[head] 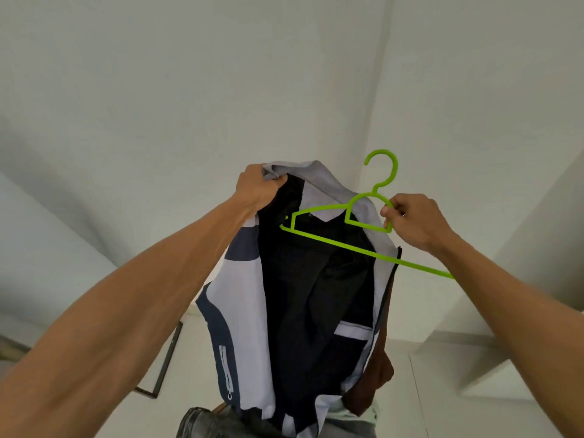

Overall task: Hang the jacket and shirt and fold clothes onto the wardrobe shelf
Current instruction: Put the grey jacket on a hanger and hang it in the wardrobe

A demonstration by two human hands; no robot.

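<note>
Jacket [240, 298] held up in front of white wall [189, 90], grey and navy outside, black lining facing camera. Left hand [257, 188] grips collar edge, fingers curled round fabric. Right hand [410, 221] pinches green hanger [335, 241] near neck, just below hook. Hanger tilted, one arm inside open jacket against lining. Brown garment [376, 374] beside jacket's lower right. Dark clothes [205, 422] bunched at bottom edge.

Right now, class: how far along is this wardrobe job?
Nothing looks finished. In hand: the left hand grips the jacket collar, and the right hand holds the green hanger, not yet seated in its shoulders. Left: hanging it, plus the brown garment and jeans below.
</note>
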